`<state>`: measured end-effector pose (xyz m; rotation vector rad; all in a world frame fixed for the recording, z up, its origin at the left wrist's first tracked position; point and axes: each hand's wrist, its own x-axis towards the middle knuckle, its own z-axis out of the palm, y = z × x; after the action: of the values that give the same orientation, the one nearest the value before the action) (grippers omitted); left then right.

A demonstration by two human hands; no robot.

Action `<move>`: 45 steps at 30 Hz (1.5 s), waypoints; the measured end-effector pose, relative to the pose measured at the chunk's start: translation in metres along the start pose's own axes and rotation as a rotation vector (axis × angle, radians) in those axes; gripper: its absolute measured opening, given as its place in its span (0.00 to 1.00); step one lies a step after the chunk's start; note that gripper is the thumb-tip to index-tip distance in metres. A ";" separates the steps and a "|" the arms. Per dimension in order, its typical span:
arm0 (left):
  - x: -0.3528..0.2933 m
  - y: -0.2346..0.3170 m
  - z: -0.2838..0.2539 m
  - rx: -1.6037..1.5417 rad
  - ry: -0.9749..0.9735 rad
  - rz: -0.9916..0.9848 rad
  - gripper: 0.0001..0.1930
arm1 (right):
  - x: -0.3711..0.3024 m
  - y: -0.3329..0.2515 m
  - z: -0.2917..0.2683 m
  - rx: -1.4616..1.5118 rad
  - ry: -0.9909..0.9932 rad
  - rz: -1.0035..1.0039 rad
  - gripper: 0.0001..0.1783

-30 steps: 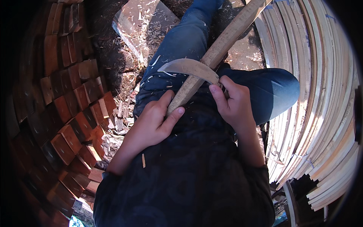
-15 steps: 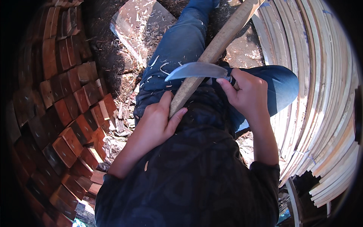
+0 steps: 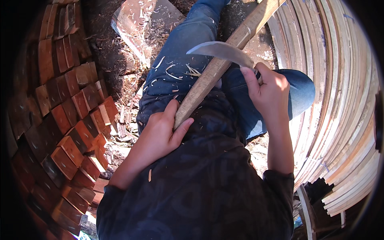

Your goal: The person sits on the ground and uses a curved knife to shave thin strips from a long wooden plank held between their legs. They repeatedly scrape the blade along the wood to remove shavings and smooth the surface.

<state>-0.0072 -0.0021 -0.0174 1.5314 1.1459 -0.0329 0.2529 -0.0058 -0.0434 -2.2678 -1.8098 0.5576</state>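
My left hand (image 3: 157, 130) is wrapped round the near end of a long wooden pole (image 3: 206, 82), thumb on one side and fingers on the other. From my lap the pole slants away to the upper right. My right hand (image 3: 272, 88) grips a curved knife (image 3: 222, 50) by its handle, which is mostly hidden in the fist. Its broad blade points left and lies across the pole, farther along than my left hand. A thin curl of wood (image 3: 249, 33) stands on the pole just beyond the blade. Pale wood shavings (image 3: 173, 75) are scattered over my jeans.
Reddish wood blocks (image 3: 72, 150) are stacked along the left. Long pale planks (image 3: 320, 100) are piled close to my right knee. Beyond my stretched leg (image 3: 182, 52), a flat slab (image 3: 146, 24) lies on ground littered with wood chips.
My right hand has carried the knife farther along the pole, away from me. More shavings lie on my thigh, and a curl now shows on the pole. My left hand keeps its grip.
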 end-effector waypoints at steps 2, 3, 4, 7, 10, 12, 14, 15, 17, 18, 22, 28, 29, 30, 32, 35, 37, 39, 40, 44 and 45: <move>0.000 -0.001 0.000 0.019 0.001 0.010 0.18 | 0.027 0.023 -0.005 -0.101 0.075 0.071 0.28; 0.000 -0.001 0.000 0.028 0.001 0.019 0.18 | 0.032 0.028 -0.002 -0.078 0.093 0.012 0.29; 0.000 -0.006 -0.001 0.063 0.036 0.028 0.18 | 0.032 0.027 -0.004 -0.074 0.088 0.023 0.29; 0.003 -0.008 0.000 0.050 0.046 0.050 0.18 | 0.027 0.012 -0.005 -0.044 0.058 0.058 0.30; 0.004 -0.008 -0.002 0.049 -0.012 0.027 0.17 | 0.004 -0.006 0.003 -0.109 -0.004 -0.209 0.30; 0.005 -0.007 0.000 0.035 -0.002 0.027 0.17 | 0.003 -0.006 0.008 -0.067 0.022 -0.244 0.29; 0.003 -0.007 -0.002 0.037 0.026 0.016 0.17 | 0.021 0.004 0.007 -0.044 0.073 -0.240 0.29; 0.002 -0.006 -0.003 0.036 0.047 0.012 0.17 | 0.039 0.014 -0.004 0.046 -0.021 0.021 0.29; 0.002 -0.007 -0.004 0.044 0.041 0.018 0.17 | 0.044 0.018 -0.008 -0.133 0.060 -0.041 0.28; 0.001 -0.007 -0.004 0.052 0.041 0.017 0.17 | 0.041 0.019 -0.001 -0.065 0.076 -0.029 0.27; 0.004 -0.014 -0.006 0.056 0.013 0.017 0.17 | 0.028 0.000 0.003 -0.064 0.046 -0.052 0.27; 0.000 -0.013 -0.005 0.010 -0.004 -0.002 0.16 | 0.051 0.026 -0.004 -0.179 0.067 -0.160 0.26; 0.004 -0.011 -0.006 0.025 0.026 -0.003 0.16 | 0.052 0.025 0.001 -0.141 0.075 -0.127 0.26; 0.006 -0.009 -0.006 0.038 0.051 -0.012 0.16 | 0.049 0.021 0.006 -0.109 0.065 -0.119 0.26; 0.009 -0.012 -0.007 0.022 0.004 -0.007 0.17 | 0.036 0.008 0.009 -0.046 0.050 -0.104 0.26; 0.001 -0.018 -0.004 -0.033 -0.047 -0.028 0.16 | 0.028 0.000 0.005 -0.094 0.037 -0.222 0.26; -0.003 -0.018 -0.005 -0.005 -0.023 -0.046 0.17 | 0.045 0.022 -0.004 -0.102 0.042 0.026 0.29; -0.005 -0.017 -0.001 -0.031 -0.015 -0.074 0.17 | 0.075 0.059 -0.019 -0.147 0.119 0.164 0.32; -0.004 -0.015 -0.001 -0.017 -0.017 -0.067 0.18 | 0.070 0.063 -0.017 -0.125 0.111 0.157 0.31; 0.001 -0.012 -0.006 -0.007 -0.059 -0.094 0.18 | 0.036 0.019 0.001 0.020 -0.018 0.002 0.28; 0.000 -0.013 -0.007 -0.021 -0.092 -0.111 0.18 | 0.029 0.007 0.005 0.027 -0.073 -0.043 0.27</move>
<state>-0.0193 0.0014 -0.0247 1.4319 1.1531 -0.1648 0.2625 0.0204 -0.0558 -2.2130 -1.8681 0.6620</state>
